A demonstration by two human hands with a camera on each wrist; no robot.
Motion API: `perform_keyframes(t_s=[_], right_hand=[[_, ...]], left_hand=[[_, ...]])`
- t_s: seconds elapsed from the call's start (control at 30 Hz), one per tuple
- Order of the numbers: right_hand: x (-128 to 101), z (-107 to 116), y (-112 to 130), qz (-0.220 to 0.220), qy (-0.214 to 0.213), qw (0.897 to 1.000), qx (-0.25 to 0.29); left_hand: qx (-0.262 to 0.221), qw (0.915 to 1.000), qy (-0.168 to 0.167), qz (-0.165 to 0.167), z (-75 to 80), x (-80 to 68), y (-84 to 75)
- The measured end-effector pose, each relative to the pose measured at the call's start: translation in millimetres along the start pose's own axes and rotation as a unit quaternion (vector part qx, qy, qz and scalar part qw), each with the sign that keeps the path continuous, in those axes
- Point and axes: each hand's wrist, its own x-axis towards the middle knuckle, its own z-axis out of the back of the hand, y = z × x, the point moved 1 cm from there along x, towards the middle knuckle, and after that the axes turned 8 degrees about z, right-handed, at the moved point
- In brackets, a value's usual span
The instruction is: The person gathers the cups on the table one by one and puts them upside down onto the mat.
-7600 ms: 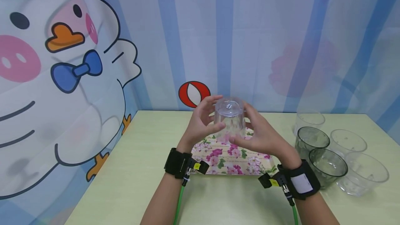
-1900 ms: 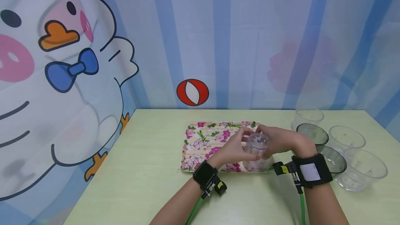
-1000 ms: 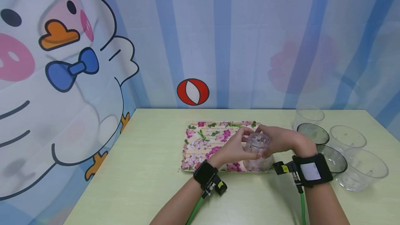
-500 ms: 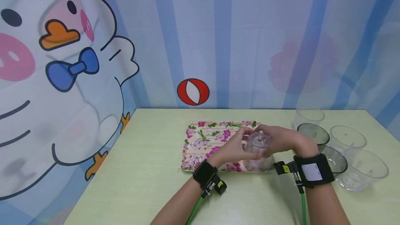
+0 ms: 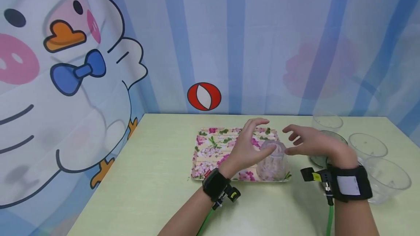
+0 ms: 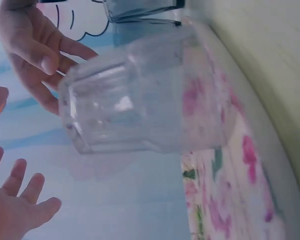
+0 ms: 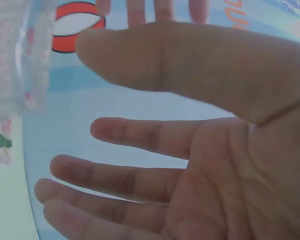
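Observation:
An upturned clear cup (image 5: 271,165) stands on the front right corner of a flowered tray (image 5: 210,152). In the left wrist view the cup (image 6: 125,100) lies sideways across the picture, its narrow base toward the left. My left hand (image 5: 244,150) is just left of it, thumb and fingers spread, the thumb overlapping the cup in the head view. To its right my right hand (image 5: 311,142) hovers with loosely bent fingers and holds nothing. The right wrist view shows a gap between the right thumb (image 7: 125,57) and the cup (image 7: 15,60).
Several upright cups crowd the table's right side: a clear one (image 5: 328,121) at the back, a smoky one (image 5: 318,161) partly behind the right hand, clear ones (image 5: 367,145) (image 5: 387,177) farther right. A second smoky cup is mostly hidden by the right wrist. A printed curtain (image 5: 262,46) hangs behind.
The cup, held up over the tray at first, came down on its front right corner. Within the last half second both hands let go; the right moved right and the left fingers spread upward.

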Motion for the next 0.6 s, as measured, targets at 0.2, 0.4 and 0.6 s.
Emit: perform_keyframes(t_s=[0.2,0.4,0.6], right_hand=[[-12.7,12.7,-12.1,-0.016,-0.027,0.999,-0.011],[-26.1,22.0,-26.0,-0.039,-0.059,0.997,-0.016],[-38.7,28.9,-42.8,-0.068,-0.075,0.995,-0.015]], left_hand=[[-0.047,0.9941,-0.059,-0.078,-7.8,-0.9,-20.1],[-0.133,0.9885,-0.048,-0.053,-25.4,0.2,-35.9],[-0.171,0.9844,-0.014,-0.039,-47.2,1.6,-47.6]])
